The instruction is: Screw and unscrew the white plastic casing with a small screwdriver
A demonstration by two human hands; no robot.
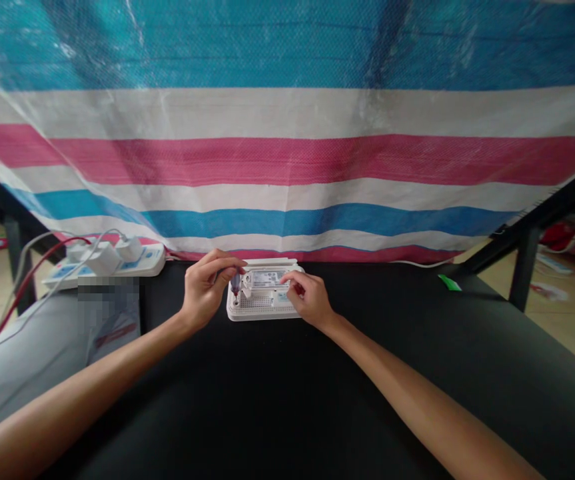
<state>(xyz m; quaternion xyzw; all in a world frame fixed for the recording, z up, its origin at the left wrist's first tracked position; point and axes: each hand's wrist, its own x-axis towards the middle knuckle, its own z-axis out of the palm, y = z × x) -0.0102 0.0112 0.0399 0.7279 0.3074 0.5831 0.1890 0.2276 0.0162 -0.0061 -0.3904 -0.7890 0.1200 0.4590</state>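
Observation:
A white flat device with vent holes and a printed label lies on the black table, near its far edge. My left hand pinches a small screwdriver with a purplish, see-through handle. It stands roughly upright, with its tip at the left part of the device. At the device's right side is my right hand, fingers curled in against it. Whether those fingers hold something small is hidden.
A white power strip with plugs and red and white cables sits at the left. Near it lies a grey packet. A small green item is at the right. Behind hangs a striped sheet.

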